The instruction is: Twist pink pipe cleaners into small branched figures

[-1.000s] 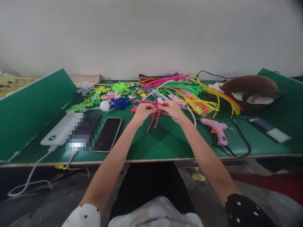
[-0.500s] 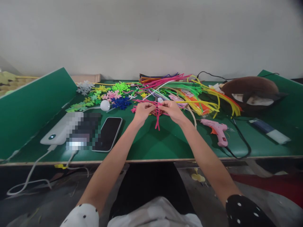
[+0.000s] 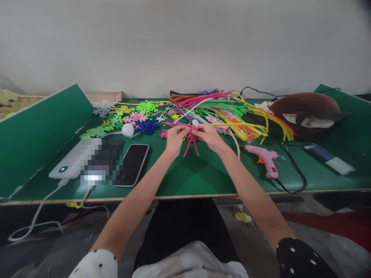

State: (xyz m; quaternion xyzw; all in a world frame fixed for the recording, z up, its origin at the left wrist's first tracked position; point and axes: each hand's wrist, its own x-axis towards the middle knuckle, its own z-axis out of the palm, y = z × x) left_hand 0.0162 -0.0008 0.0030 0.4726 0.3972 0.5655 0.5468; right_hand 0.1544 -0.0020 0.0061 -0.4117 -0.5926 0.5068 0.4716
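My left hand [image 3: 174,138] and my right hand [image 3: 209,136] meet over the middle of the green table [image 3: 188,173]. Both pinch a bunch of pink pipe cleaners [image 3: 191,144] between their fingertips. The loose pink ends hang down below my fingers and splay apart. Just behind my hands lies a big heap of coloured pipe cleaners [image 3: 232,110] in pink, green, yellow and orange.
A pink glue gun [image 3: 266,156] with a black cord lies right of my right hand. A black phone [image 3: 131,164], a blurred object and a white power bank [image 3: 68,165] lie to the left. Felt snowflakes [image 3: 127,116] and a white ball [image 3: 128,129] sit at back left. A brown plush toy [image 3: 307,112] rests at back right.
The hanging pink ends have swung from slanting left, to straight down, to splayed in two directions. My hands stayed in the same place, fingers working the bunch.
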